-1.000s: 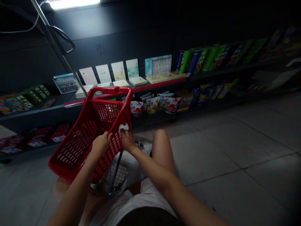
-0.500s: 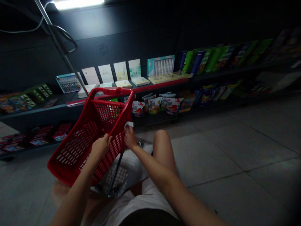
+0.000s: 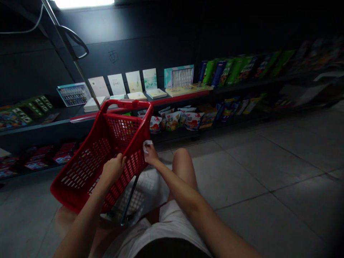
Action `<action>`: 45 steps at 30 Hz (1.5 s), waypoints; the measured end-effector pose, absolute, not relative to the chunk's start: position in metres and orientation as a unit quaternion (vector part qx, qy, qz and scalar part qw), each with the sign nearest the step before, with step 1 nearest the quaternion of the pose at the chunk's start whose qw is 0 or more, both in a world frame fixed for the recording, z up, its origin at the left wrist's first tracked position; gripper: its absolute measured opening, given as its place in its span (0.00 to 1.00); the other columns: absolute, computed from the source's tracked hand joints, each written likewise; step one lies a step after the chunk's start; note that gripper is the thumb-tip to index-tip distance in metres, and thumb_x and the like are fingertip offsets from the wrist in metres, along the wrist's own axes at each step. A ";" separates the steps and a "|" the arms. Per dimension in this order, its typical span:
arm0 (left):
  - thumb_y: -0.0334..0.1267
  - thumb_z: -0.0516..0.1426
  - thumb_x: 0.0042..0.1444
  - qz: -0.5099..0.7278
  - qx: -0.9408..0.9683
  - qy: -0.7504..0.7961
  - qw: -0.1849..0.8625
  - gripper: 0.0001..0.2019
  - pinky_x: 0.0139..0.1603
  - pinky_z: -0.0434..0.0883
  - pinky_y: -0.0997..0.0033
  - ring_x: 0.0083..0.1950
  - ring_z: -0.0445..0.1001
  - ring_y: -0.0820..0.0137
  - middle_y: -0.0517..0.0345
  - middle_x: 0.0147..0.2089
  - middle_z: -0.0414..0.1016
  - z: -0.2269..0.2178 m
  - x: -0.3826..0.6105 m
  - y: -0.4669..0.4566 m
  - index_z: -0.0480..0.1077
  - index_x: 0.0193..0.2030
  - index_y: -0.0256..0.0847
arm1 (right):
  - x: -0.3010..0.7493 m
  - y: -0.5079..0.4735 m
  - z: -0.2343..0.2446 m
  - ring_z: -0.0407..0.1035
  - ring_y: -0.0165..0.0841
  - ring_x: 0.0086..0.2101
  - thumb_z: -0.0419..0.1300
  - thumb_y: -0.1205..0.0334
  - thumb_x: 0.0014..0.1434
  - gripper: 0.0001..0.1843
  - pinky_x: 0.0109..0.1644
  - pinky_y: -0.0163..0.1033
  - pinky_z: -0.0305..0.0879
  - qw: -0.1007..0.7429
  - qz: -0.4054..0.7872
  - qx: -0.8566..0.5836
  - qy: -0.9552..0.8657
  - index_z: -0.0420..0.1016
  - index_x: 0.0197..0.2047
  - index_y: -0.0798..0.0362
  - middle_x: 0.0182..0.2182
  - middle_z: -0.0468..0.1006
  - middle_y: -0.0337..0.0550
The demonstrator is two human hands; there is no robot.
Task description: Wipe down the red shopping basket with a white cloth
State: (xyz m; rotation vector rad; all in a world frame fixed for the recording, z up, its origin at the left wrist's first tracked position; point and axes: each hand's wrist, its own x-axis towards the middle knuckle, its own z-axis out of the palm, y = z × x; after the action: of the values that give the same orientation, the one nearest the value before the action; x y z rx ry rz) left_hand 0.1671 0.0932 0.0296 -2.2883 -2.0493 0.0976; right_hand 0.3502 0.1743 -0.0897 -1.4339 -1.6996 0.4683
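A red plastic shopping cart (image 3: pixel 80 195) with slotted basket walls leans tilted in front of me, its handle end toward the shelves. My left hand (image 3: pixel 114 167) is closed over the basket's near rim. At the outside of the near wall, close to the handle end, my right hand (image 3: pixel 151 154) presses a crumpled white cloth or tissue (image 3: pixel 147 144) against the plastic. Part of the cloth is hidden by the fingers. Below the basket shows a metal leg (image 3: pixel 130 200) of the cart's frame.
Behind the cart runs a dark shelf unit (image 3: pixel 107 39) with upright booklets (image 3: pixel 133 81), snack bags (image 3: pixel 173 120) and green and blue packages (image 3: pixel 238 70). A metal pole (image 3: pixel 80 73) with a black loop rises behind the handle. Grey floor tiles (image 3: pixel 242 161) extend to the right.
My right hand and the white cloth have shifted slightly along the cart's outer wall. My left hand keeps its grip on the rim. The view has turned a little to the right.
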 end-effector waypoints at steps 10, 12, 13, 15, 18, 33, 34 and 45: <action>0.56 0.37 0.62 -0.032 -0.747 -0.663 -0.039 0.26 0.41 0.67 0.63 0.40 0.77 0.55 0.44 0.34 0.78 0.034 0.167 0.092 0.67 0.40 0.41 | 0.337 0.184 -0.018 0.57 0.41 0.59 0.51 0.73 0.52 0.23 0.65 0.44 0.54 0.444 0.122 -0.579 -0.673 0.70 0.52 0.63 0.57 0.59 0.59; 0.57 0.36 0.62 -0.056 -0.751 -0.655 -0.069 0.27 0.40 0.66 0.64 0.39 0.77 0.57 0.46 0.34 0.77 0.035 0.166 0.095 0.67 0.38 0.42 | 0.323 0.163 -0.029 0.58 0.43 0.57 0.51 0.72 0.54 0.20 0.63 0.46 0.57 0.396 0.129 -0.584 -0.696 0.72 0.50 0.61 0.57 0.59 0.58; 0.58 0.35 0.61 -0.069 -0.754 -0.648 -0.086 0.27 0.40 0.66 0.65 0.39 0.76 0.58 0.47 0.34 0.77 0.036 0.165 0.098 0.67 0.37 0.42 | 0.315 0.149 -0.037 0.58 0.43 0.57 0.51 0.71 0.55 0.20 0.62 0.47 0.59 0.381 0.133 -0.578 -0.709 0.72 0.51 0.60 0.58 0.59 0.57; 0.59 0.33 0.61 -0.095 -0.760 -0.631 -0.125 0.30 0.41 0.67 0.66 0.40 0.76 0.60 0.48 0.35 0.77 0.038 0.159 0.102 0.67 0.35 0.41 | 0.299 0.119 -0.053 0.59 0.44 0.57 0.52 0.67 0.57 0.22 0.60 0.47 0.62 0.364 0.144 -0.548 -0.739 0.69 0.55 0.57 0.61 0.55 0.56; 0.60 0.25 0.59 -0.121 -0.765 -0.604 -0.189 0.39 0.41 0.69 0.67 0.39 0.74 0.63 0.50 0.35 0.77 0.039 0.147 0.107 0.69 0.32 0.39 | 0.281 0.083 -0.068 0.52 0.46 0.62 0.54 0.66 0.56 0.29 0.62 0.47 0.60 0.375 0.158 -0.484 -0.775 0.61 0.62 0.59 0.64 0.50 0.60; 0.68 0.27 0.55 -0.187 -0.659 -0.543 -0.486 0.47 0.46 0.71 0.65 0.44 0.75 0.61 0.47 0.43 0.79 0.031 0.124 0.104 0.73 0.47 0.34 | 0.342 0.187 0.001 0.59 0.42 0.56 0.51 0.74 0.53 0.23 0.63 0.45 0.58 0.424 0.117 -0.583 -0.683 0.69 0.53 0.62 0.55 0.60 0.57; 0.69 0.28 0.54 -0.190 -0.646 -0.542 -0.503 0.47 0.46 0.71 0.65 0.44 0.76 0.62 0.47 0.43 0.79 0.031 0.122 0.106 0.73 0.47 0.34 | 0.333 0.175 -0.003 0.61 0.42 0.54 0.51 0.73 0.53 0.22 0.62 0.46 0.60 0.400 0.122 -0.581 -0.698 0.69 0.52 0.61 0.54 0.60 0.57; 0.71 0.26 0.51 -0.148 -0.584 -0.563 -0.566 0.49 0.40 0.71 0.67 0.37 0.76 0.63 0.44 0.37 0.80 0.039 0.115 0.115 0.75 0.39 0.34 | 0.233 -0.001 -0.035 0.67 0.43 0.43 0.53 0.63 0.55 0.22 0.40 0.46 0.73 0.251 0.147 -0.385 -0.876 0.66 0.54 0.59 0.48 0.66 0.57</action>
State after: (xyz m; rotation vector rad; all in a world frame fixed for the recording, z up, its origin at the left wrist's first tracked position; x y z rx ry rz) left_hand 0.1154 0.1149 0.0389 -3.0751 -2.9670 -0.7812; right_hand 0.2333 -0.0012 -0.0345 -1.0484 -2.3837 0.4006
